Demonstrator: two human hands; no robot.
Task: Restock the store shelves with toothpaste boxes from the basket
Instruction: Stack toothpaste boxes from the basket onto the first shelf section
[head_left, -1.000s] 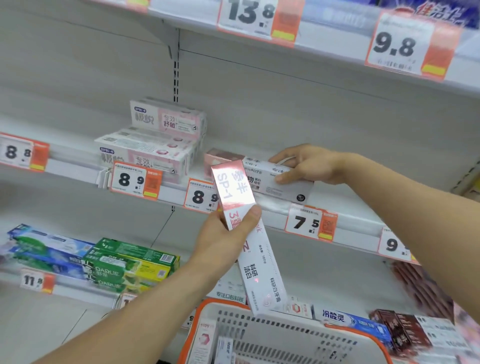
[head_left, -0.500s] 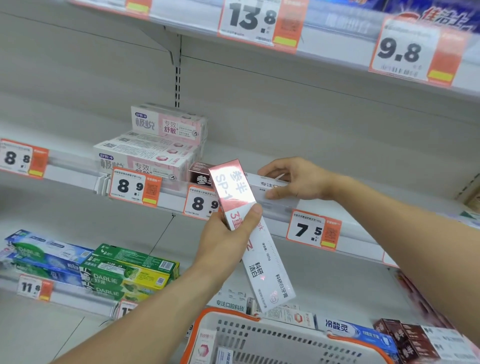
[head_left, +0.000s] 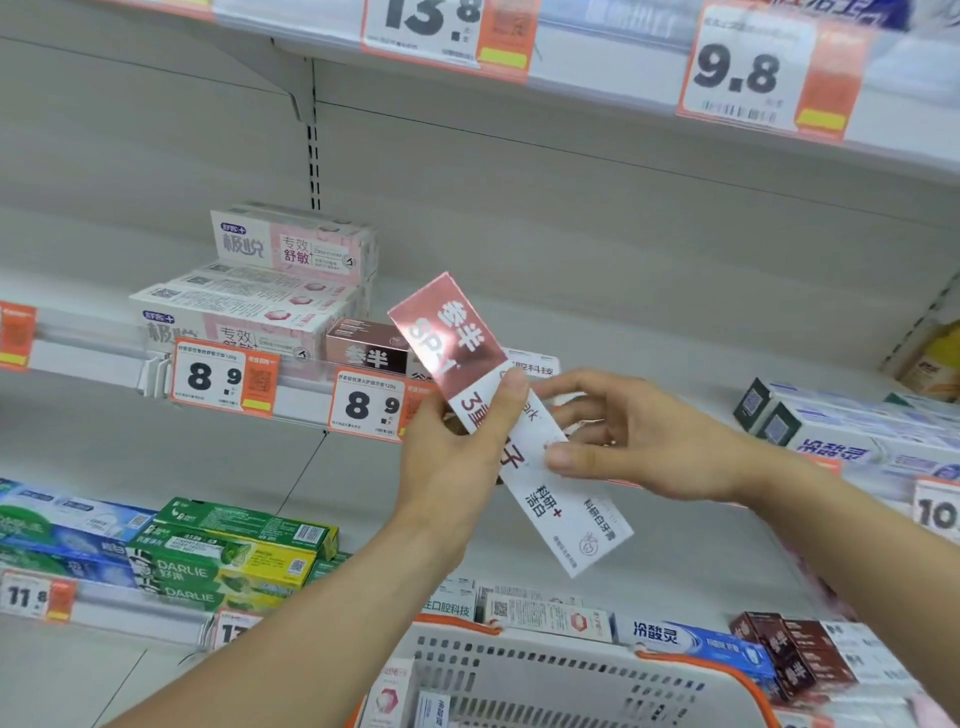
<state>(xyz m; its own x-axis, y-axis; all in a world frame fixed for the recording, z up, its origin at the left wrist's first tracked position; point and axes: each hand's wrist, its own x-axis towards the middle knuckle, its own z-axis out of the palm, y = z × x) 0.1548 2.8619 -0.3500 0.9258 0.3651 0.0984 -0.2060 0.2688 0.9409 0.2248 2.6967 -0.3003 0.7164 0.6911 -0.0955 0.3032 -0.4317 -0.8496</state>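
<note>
Head view looks onto the store shelves (head_left: 649, 291), a wide pale run of metal boards with orange price tags along their front lips. The middle shelf, at mid height, has bare board to the right of a stack of pink and white boxes (head_left: 249, 312) on its left; beside that stack lies a brown box (head_left: 366, 352) with a white one just behind the held carton. At the near bottom edge sits the basket (head_left: 545, 675), pale plastic with an orange rim, with a few boxes inside at its left end. The lower shelf carries green and yellow boxes (head_left: 228, 556) at the left and more cartons behind the basket.

The toothpaste box (head_left: 540, 467), long, white with a shiny pink end, hangs in the air in front of the middle shelf, tilted with its pink end up and to the left. The left hand (head_left: 452, 457) grasps it around the middle, thumb laid across the front face. The right hand (head_left: 639, 441) comes in from the right with relaxed, spread fingers, its thumb tip touching the box face; it does not yet clasp it.

This looks like the placing step: one box in hand, headed for the shelf. Next the box likely needs turning level and sliding in beside the brown box.
</note>
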